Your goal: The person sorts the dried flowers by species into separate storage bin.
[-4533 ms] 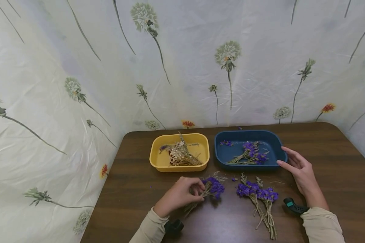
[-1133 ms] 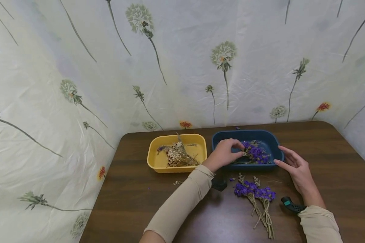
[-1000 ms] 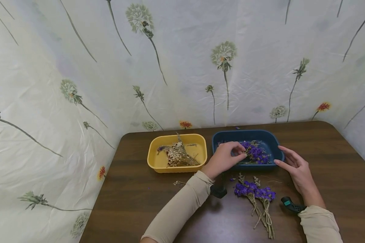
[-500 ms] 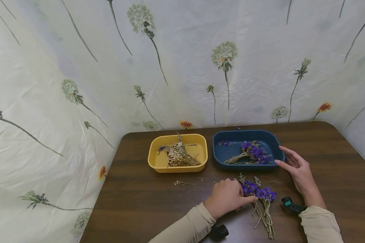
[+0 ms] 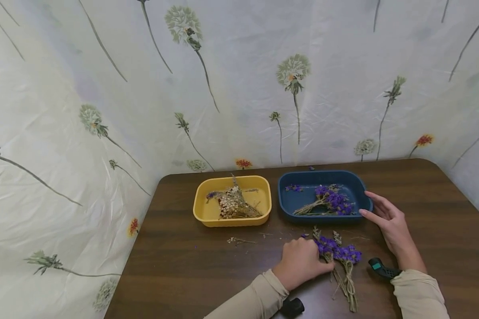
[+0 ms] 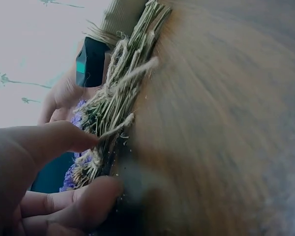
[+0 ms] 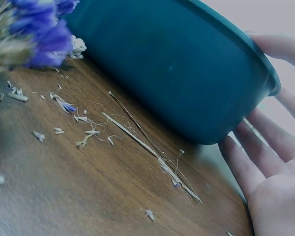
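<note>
Two tied bunches of dried purple flowers lie side by side on the table, heads away from me. My left hand (image 5: 301, 263) holds the left bunch (image 5: 326, 246), its thumb over the stems just below the heads; the other fingertips are hidden in the head view. In the left wrist view, thumb and fingers sit either side of the twine-bound stems (image 6: 120, 98). The right bunch (image 5: 349, 254) lies against it. My right hand (image 5: 391, 226) rests on the right end of the blue tray (image 5: 323, 219), thumb at the near rim, fingers loosely extended along the wall.
More purple flowers (image 5: 337, 201) lie inside the blue tray. To its left stands a yellow tray (image 5: 231, 223) with whitish dried flowers (image 5: 233, 204). A loose sprig (image 5: 241, 241) and bits of stem (image 7: 152, 150) are scattered on the table. A printed curtain hangs behind.
My left hand carried a purple bunch from the table into the blue tray, let go there, then came back toward me to the left tied bunch. The right hand stayed at the tray.
</note>
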Tool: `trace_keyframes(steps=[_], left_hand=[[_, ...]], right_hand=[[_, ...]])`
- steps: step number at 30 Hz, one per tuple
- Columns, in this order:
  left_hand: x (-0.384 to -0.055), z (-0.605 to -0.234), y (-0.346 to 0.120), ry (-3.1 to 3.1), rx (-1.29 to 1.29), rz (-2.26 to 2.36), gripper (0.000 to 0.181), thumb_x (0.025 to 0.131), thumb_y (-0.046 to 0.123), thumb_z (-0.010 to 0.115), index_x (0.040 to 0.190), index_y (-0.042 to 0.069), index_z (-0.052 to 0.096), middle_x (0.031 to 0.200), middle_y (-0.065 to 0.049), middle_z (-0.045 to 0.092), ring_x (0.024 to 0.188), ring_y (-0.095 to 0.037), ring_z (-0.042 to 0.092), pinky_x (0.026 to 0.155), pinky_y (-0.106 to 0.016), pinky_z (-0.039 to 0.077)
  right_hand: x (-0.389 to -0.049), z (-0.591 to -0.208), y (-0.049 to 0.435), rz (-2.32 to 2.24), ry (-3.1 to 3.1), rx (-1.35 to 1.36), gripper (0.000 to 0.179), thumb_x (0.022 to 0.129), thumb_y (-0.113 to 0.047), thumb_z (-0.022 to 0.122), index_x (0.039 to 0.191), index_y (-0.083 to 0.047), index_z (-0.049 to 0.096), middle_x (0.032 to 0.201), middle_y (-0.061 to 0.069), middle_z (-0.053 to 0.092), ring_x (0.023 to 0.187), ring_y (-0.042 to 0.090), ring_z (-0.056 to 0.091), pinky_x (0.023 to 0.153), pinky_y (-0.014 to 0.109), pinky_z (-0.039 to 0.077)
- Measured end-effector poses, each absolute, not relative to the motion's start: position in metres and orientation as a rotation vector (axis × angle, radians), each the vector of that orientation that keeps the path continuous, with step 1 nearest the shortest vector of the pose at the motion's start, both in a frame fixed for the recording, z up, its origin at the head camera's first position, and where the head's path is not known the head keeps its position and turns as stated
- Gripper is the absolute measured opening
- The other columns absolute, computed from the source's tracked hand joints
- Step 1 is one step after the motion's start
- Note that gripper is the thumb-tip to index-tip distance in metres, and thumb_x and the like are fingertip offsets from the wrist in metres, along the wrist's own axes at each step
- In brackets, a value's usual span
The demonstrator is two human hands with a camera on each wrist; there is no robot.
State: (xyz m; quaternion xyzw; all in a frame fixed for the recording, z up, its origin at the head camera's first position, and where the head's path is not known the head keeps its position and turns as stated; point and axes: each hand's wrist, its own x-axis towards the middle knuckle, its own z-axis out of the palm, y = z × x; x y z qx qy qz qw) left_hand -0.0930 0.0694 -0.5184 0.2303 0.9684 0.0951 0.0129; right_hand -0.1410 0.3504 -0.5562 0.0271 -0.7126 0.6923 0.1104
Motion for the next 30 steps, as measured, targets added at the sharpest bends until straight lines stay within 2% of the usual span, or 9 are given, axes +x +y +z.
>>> trace_keyframes(steps=[6, 8, 14, 20, 24, 30], left_hand=[[-0.095, -0.520, 0.063, 2.993, 0.677, 0.433, 0.063, 0.083, 0.056, 0.075, 0.041, 0.025, 0.042, 0.040, 0.014, 0.029, 0.040, -0.005, 0.032, 0.036, -0.025, 0.026], [-0.095, -0.519, 0.059, 2.974, 0.663, 0.475, 0.059, 0.083, 0.053, 0.076, 0.042, 0.026, 0.044, 0.041, 0.015, 0.030, 0.041, -0.005, 0.033, 0.037, -0.024, 0.026], [-0.100, -0.517, 0.046, 2.968, 0.626, 0.550, 0.041, 0.082, 0.055, 0.079, 0.053, 0.032, 0.060, 0.050, 0.020, 0.049, 0.048, -0.002, 0.045, 0.043, -0.021, 0.034], [-0.101, -0.519, 0.041, 2.961, 0.633, 0.569, 0.035, 0.080, 0.061, 0.082, 0.063, 0.033, 0.068, 0.058, 0.021, 0.057, 0.051, 0.000, 0.046, 0.045, -0.020, 0.036], [-0.101, -0.519, 0.037, 2.953, 0.659, 0.600, 0.023, 0.080, 0.046, 0.085, 0.072, 0.030, 0.072, 0.062, 0.021, 0.058, 0.054, 0.001, 0.047, 0.047, -0.019, 0.036], [-0.103, -0.514, 0.022, 2.897, 0.705, 0.695, 0.008, 0.082, 0.026, 0.084, 0.083, 0.026, 0.076, 0.065, 0.020, 0.061, 0.057, 0.005, 0.049, 0.052, -0.015, 0.038]], right_hand=[[-0.140, -0.557, 0.351, 2.063, -2.058, 0.153, 0.060, 0.099, 0.001, 0.064, 0.156, -0.004, 0.045, 0.151, -0.013, 0.051, 0.139, -0.008, 0.043, 0.100, 0.002, 0.041], [-0.140, -0.558, 0.351, 2.069, -2.054, 0.162, 0.060, 0.100, 0.002, 0.064, 0.156, -0.005, 0.044, 0.151, -0.014, 0.051, 0.140, -0.008, 0.042, 0.101, 0.002, 0.040], [-0.141, -0.557, 0.352, 2.074, -2.057, 0.139, 0.060, 0.100, 0.001, 0.064, 0.156, -0.005, 0.044, 0.151, -0.013, 0.051, 0.139, -0.008, 0.043, 0.098, 0.001, 0.041], [-0.141, -0.558, 0.352, 2.105, -2.018, 0.164, 0.060, 0.099, 0.003, 0.064, 0.155, -0.004, 0.045, 0.148, -0.013, 0.053, 0.136, -0.009, 0.046, 0.096, 0.001, 0.043], [-0.140, -0.558, 0.351, 2.103, -2.024, 0.162, 0.060, 0.099, 0.003, 0.064, 0.156, -0.005, 0.045, 0.148, -0.013, 0.053, 0.137, -0.009, 0.045, 0.098, 0.001, 0.042], [-0.139, -0.557, 0.350, 2.075, -2.052, 0.122, 0.060, 0.099, 0.001, 0.065, 0.155, -0.003, 0.045, 0.149, -0.013, 0.052, 0.136, -0.009, 0.046, 0.097, 0.001, 0.042]])
